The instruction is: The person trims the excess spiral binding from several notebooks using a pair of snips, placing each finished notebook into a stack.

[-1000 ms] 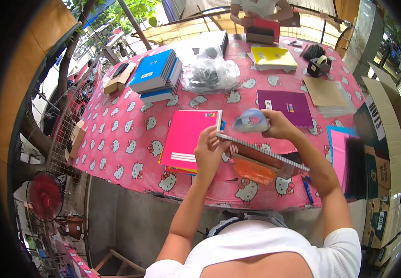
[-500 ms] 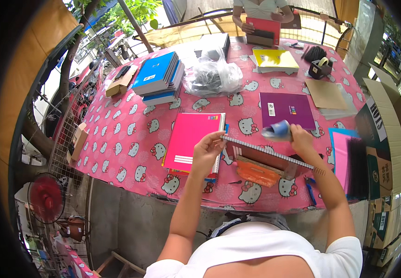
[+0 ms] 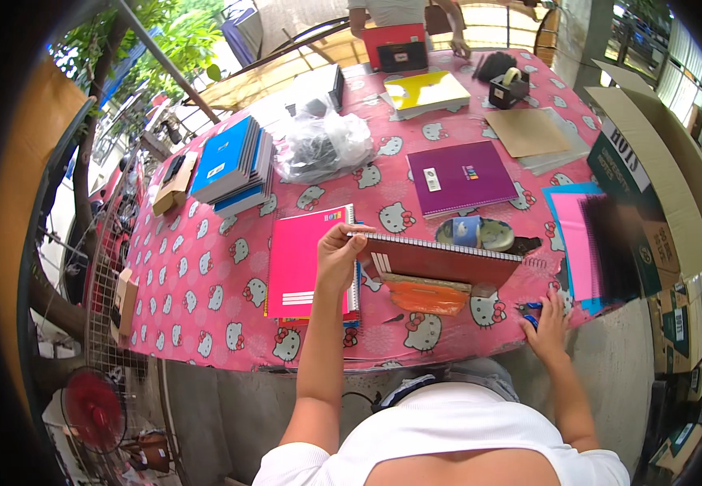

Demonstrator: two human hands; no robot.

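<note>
Left hand [image 3: 340,257] pinches top left corner of brown notebook [image 3: 440,261], stood on edge, near centre. Change: roll [image 3: 466,232], lately in right hand [image 3: 551,328], now down just beyond notebook. That hand, freed, is at blue pliers [image 3: 532,319], near right; whether gripping, can't tell.

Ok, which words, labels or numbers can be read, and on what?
Wording not copied out.
Open cardboard box: large dark letters, readable.
Pink notebook: small multicoloured corner lettering.
Purple notebook: coloured lettering; label too small to read.
Blue notebooks: label too small.
Stacked cartons: labels too small.
Brown notebook: no readable text.
</note>
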